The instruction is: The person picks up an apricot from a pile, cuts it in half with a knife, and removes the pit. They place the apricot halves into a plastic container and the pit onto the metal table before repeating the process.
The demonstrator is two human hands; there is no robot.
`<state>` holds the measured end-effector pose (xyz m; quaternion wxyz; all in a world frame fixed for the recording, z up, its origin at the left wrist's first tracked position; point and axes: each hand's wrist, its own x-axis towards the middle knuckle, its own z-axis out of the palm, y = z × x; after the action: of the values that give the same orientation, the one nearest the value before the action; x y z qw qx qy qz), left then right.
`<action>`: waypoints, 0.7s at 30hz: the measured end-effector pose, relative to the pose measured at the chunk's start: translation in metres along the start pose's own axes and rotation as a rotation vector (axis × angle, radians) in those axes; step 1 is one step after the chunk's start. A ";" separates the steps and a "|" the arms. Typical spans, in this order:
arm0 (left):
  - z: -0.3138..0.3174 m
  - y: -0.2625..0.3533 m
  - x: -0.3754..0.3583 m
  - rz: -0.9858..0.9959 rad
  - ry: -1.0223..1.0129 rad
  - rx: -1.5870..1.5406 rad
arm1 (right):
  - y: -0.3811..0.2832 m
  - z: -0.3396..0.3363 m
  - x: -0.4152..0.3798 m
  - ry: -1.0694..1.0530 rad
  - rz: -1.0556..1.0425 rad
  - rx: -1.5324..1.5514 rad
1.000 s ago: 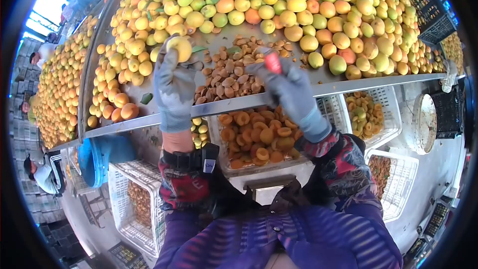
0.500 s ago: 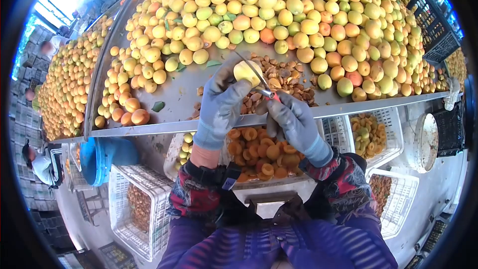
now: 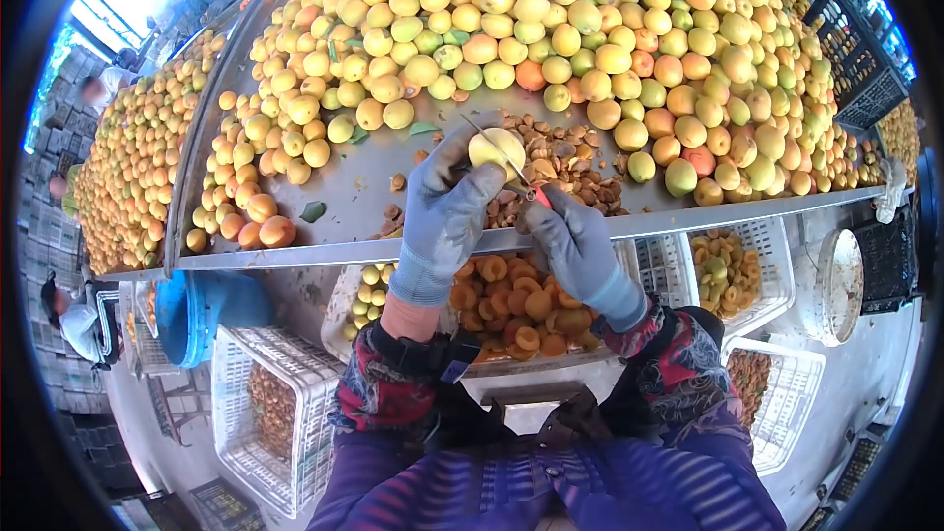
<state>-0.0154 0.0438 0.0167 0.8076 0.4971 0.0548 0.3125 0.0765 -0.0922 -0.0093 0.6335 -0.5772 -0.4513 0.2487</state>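
Observation:
My left hand (image 3: 442,202), in a grey-blue coated glove, grips a yellow apricot (image 3: 486,153) between thumb and fingers. A small knife (image 3: 538,196) with a red handle is held in my right hand (image 3: 582,248), gloved the same way. Its thin blade lies across the apricot, the tip pointing up and left past the fruit. Both hands are above the near edge of the metal table (image 3: 344,192). Just behind them a heap of brown apricot pits (image 3: 565,152) rests on the table. Below my hands stands a container of orange apricot halves (image 3: 521,307).
A big pile of whole apricots (image 3: 551,29) covers the table's far side. White crates (image 3: 324,374) stand on the floor left and right, near a blue barrel (image 3: 211,310) and a white bucket (image 3: 841,285). Other people (image 3: 79,324) are at the left.
Both hands have shifted slightly, the right one a little left and down. The apricot has moved slightly right and down, and the knife blade now crosses nearer its middle.

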 end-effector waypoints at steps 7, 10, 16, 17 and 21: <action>0.015 -0.002 0.000 0.081 0.075 -0.089 | -0.005 0.003 0.003 0.038 0.106 0.012; 0.011 -0.012 -0.001 -0.069 -0.016 -0.296 | -0.001 0.007 0.004 0.115 0.021 -0.079; 0.010 -0.004 -0.001 -0.082 0.011 -0.227 | 0.001 0.006 0.003 0.098 0.038 -0.155; 0.008 -0.003 0.000 -0.083 0.012 -0.226 | 0.003 0.006 0.003 0.098 0.039 -0.152; 0.008 0.005 0.001 0.153 0.040 0.388 | 0.003 0.003 0.002 0.039 0.050 0.009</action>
<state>-0.0141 0.0397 0.0246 0.6694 0.6397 0.0923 0.3663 0.0759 -0.0885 -0.0122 0.6383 -0.5903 -0.4231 0.2551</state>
